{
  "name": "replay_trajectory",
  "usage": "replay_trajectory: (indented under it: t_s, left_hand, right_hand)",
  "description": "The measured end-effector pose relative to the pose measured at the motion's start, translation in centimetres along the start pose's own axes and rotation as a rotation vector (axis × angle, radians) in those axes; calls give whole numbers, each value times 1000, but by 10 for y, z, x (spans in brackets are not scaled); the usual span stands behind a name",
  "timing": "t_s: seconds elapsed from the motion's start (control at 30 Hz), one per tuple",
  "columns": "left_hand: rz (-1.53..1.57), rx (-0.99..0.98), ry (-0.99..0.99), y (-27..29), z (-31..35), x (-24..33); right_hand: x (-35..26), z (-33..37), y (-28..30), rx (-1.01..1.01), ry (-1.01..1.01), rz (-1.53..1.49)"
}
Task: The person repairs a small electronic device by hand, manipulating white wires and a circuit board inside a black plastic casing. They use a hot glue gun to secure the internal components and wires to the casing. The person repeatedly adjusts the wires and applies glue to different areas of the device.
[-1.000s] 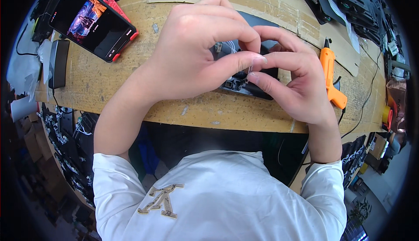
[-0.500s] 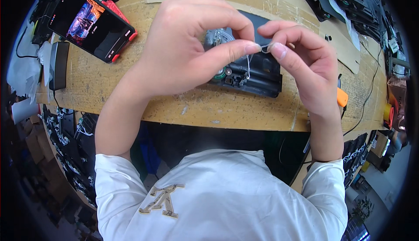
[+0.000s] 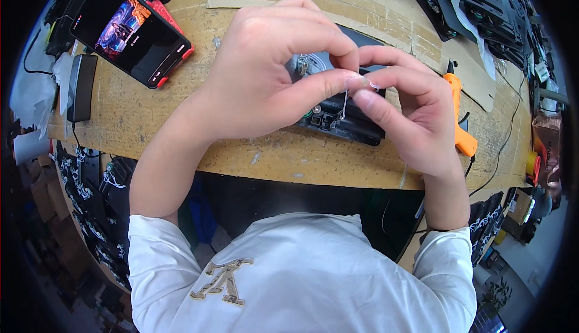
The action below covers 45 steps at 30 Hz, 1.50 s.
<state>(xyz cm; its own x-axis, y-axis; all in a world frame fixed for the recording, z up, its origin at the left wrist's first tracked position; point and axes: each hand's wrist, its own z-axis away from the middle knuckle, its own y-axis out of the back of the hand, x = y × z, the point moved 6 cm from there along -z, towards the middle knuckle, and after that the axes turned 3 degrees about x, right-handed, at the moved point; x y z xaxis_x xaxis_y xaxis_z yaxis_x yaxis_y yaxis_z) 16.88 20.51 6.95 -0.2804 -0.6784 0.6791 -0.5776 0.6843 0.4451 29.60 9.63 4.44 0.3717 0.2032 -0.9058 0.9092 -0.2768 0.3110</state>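
Observation:
My left hand (image 3: 265,73) pinches a thin white wire (image 3: 346,102) between thumb and forefinger, above a black plastic housing (image 3: 360,123). Close against those fingertips, my right hand (image 3: 416,107) is closed with its thumb and forefinger on the wire's upper end. The wire runs down to a small metal part on the housing's near side. Coiled clear-white wire (image 3: 309,63) lies in the housing, partly behind my left hand. Much of the housing's far side is hidden by both hands.
An orange glue gun (image 3: 463,137) lies right of my right hand, its cord trailing off the table (image 3: 277,158). A phone (image 3: 132,34) leans on a red stand at the left, near a black box (image 3: 81,88). Black housings (image 3: 482,13) are piled at the far right, beside flat cardboard (image 3: 476,70).
My right hand has moved left and slightly down, bringing its fingertips against my left hand's. The wire loop between the fingers is now mostly covered. More of the glue gun shows.

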Motion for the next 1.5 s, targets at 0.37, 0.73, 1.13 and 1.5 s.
replay_trajectory:
  t_s: [0.37,0.73,1.13,1.5]
  left_hand:
    - [75,-31,53,-3,1,-5]
    - [-33,10,-15,-8,1,6]
    - [131,-57,73,-8,3,0]
    - [244,-51,109,-8,3,-4]
  right_hand:
    - [-1,1,-2,100,-11,40]
    - [-43,11,-4,165,539,595]
    - [-33,6,-3,56,373,346]
    - [-14,9,2,-18,-66,-48]
